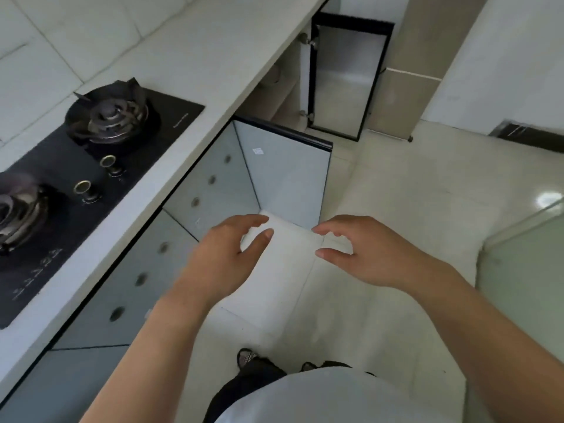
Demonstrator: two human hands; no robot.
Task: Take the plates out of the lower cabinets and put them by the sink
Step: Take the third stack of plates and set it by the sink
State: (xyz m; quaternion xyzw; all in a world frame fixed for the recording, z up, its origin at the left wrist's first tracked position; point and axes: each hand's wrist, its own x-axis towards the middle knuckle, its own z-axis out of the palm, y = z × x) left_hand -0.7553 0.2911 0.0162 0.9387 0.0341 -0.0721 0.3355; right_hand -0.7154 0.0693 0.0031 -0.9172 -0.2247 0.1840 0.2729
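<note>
Hands out front above the floor tiles: left hand (pixel 224 257) and right hand (pixel 370 254) loosely curled, fingers apart, holding nothing. Beyond them the near cabinet door (pixel 287 175) is open, below the gas hob (pixel 171 120). The far cabinet door (pixel 345 77) is open too; the inside is blurred and no plates can be made out.

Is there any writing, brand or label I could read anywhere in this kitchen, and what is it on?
No text here is readable.
Small print at the far corner of the hob: too blurred.
Larger white characters near the hob's front: blurred, unreadable.
White sticker on the open door: too small.
</note>
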